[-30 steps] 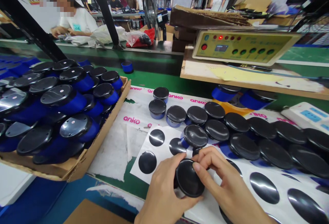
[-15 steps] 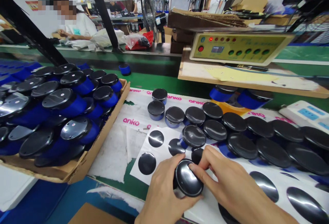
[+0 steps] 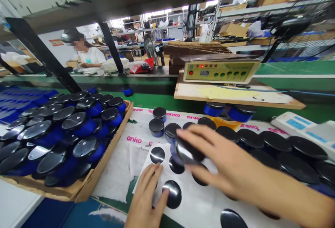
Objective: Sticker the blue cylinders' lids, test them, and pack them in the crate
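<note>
The head view looks across a green bench (image 3: 142, 99), where a cardboard tray (image 3: 106, 161) crowded with black-topped blue pieces stands left of a white sheet (image 3: 196, 203) of black discs. Beyond, I see a yellow-faced control box (image 3: 220, 72) on a wooden board (image 3: 188, 93), and a seated co-worker (image 3: 91, 57) in white. The right hand (image 3: 222, 151) reaches inward, thumb and fingers closed around a blurred black-topped piece (image 3: 188, 151) above the sheet; the left hand (image 3: 146, 196), loosely spread and gripping nothing, has its thumb at one disc (image 3: 174, 195).
</note>
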The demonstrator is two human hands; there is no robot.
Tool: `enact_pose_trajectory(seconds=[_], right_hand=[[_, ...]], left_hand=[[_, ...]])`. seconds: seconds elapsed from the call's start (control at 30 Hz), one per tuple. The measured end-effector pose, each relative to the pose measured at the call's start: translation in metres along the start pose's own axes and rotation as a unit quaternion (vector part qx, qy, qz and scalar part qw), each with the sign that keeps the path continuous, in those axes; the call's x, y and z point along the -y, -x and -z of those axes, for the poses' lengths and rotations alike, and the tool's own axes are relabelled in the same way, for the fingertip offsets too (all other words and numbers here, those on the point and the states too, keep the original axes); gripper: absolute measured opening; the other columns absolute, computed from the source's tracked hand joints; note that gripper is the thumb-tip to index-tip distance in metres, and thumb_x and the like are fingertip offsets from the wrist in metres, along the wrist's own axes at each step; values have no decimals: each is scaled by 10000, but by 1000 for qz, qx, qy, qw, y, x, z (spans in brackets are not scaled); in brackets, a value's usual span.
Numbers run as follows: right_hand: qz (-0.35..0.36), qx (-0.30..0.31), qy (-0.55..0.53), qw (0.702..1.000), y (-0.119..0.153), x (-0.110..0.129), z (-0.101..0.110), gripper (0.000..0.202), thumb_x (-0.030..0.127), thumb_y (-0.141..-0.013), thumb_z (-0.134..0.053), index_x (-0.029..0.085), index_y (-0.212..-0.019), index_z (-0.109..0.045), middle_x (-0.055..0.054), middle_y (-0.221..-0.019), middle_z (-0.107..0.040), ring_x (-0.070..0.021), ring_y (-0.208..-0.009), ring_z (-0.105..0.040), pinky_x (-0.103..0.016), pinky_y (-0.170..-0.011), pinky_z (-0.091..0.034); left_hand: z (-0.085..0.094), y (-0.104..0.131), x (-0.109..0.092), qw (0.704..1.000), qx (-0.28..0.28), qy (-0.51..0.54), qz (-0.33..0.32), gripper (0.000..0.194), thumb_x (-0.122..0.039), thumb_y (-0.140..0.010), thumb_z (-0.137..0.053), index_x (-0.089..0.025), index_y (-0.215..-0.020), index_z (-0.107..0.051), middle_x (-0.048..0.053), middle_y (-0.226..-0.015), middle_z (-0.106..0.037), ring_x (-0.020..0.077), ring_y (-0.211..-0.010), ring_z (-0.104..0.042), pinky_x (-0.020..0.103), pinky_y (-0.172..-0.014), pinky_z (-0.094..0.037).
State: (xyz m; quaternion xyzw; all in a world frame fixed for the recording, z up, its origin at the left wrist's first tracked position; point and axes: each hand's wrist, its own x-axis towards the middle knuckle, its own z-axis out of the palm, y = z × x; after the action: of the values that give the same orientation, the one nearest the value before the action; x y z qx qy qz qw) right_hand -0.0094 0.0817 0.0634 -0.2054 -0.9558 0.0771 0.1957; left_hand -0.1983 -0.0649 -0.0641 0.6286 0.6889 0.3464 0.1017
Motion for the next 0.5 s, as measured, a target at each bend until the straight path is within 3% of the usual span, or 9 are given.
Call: enact_pose_trajectory(seconds=[0.07,0.13,0.27,0.33,0.43,0.47,0.5], right_hand=[[-47,-35,13,998,-34,-26,-1,567,389,-918,-469,245,-1431,-275,-126,-1356,-372,-242,-1031,-577,-383,-871,-493],[-92,9,31,995,-65,-55,-14,558,375,-936,-442,233,-1445,-264,-145,-1311,-386,-222,-902,-619,-398,-850,-486],[-91,63,29,993,-99,-90,-44,481,354,-906,-516,162,-1342,-455,-136,-1058,-533,-216,-765,-630,-360,-733,-500],[-76,62,33,995,-99,-81,-44,425,324,-912,-507,149,-1299,-493,-148,-1064,-540,-247,-848,-610,-387,-772,-480],[-31,48,28,998,-77,-39,-34,296,282,-923,-478,141,-1173,-552,-146,-1130,-531,-272,-1020,-528,-417,-884,-419],[-3,59,14,998,-65,-21,-34,210,258,-908,-498,152,-1066,-587,-111,-1062,-563,-241,-982,-534,-368,-864,-432],[32,121,-37,991,-52,-4,-36,134,188,-883,-506,155,-973,-599,-80,-950,-591,-198,-868,-555,-309,-785,-458]], left_hand=[[5,-1,0,997,-59,-24,39,364,-268,-898,-484,-277,-1257,-538,62,-1318,-547,263,-1261,-462,483,-1015,-445],[6,-2,-2,994,-86,-34,49,323,-289,-898,-487,-261,-1206,-580,64,-1269,-581,258,-1223,-494,474,-989,-471],[1,6,-1,992,-110,-45,52,279,-301,-897,-494,-251,-1136,-629,63,-1189,-627,253,-1157,-542,455,-945,-507],[-2,10,3,991,-115,-45,44,256,-299,-894,-505,-256,-1101,-649,58,-1175,-636,250,-1152,-544,443,-941,-510],[-4,11,9,992,-114,-36,30,283,-254,-906,-476,-275,-1148,-622,42,-1197,-632,233,-1182,-529,430,-965,-493],[-4,10,10,992,-113,-34,33,315,-235,-911,-458,-279,-1193,-592,40,-1226,-618,227,-1202,-517,434,-978,-483],[-4,8,11,993,-109,-34,38,351,-216,-915,-441,-281,-1240,-556,40,-1260,-598,224,-1221,-504,444,-993,-470]])
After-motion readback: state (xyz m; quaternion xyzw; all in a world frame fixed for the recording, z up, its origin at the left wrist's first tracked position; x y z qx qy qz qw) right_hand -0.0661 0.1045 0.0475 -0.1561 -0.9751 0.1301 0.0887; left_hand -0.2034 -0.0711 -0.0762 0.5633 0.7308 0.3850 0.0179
